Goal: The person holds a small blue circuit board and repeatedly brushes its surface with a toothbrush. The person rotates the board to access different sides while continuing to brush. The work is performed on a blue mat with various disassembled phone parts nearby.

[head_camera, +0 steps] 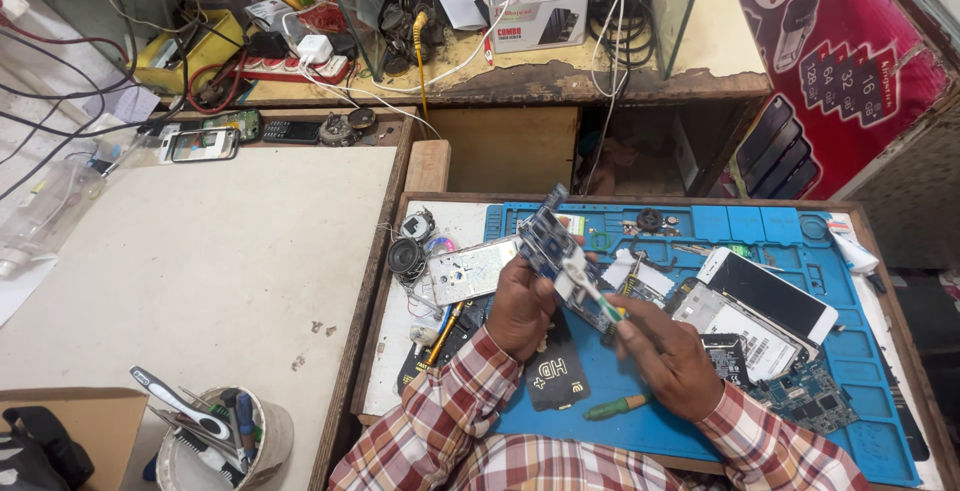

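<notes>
Gripping blue circuit board point(553, 248) in left hand point(520, 306), tilting it up for access; right hand point(668, 356) fingers pinching white brush point(588, 285), bristles at board's 5 o'clock.

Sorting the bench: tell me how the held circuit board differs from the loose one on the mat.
The held circuit board is long, narrow and raised at a tilt in the left hand; the loose circuit board is broader, irregular in outline and lies flat on the blue mat, untouched. Both are blue.
</notes>
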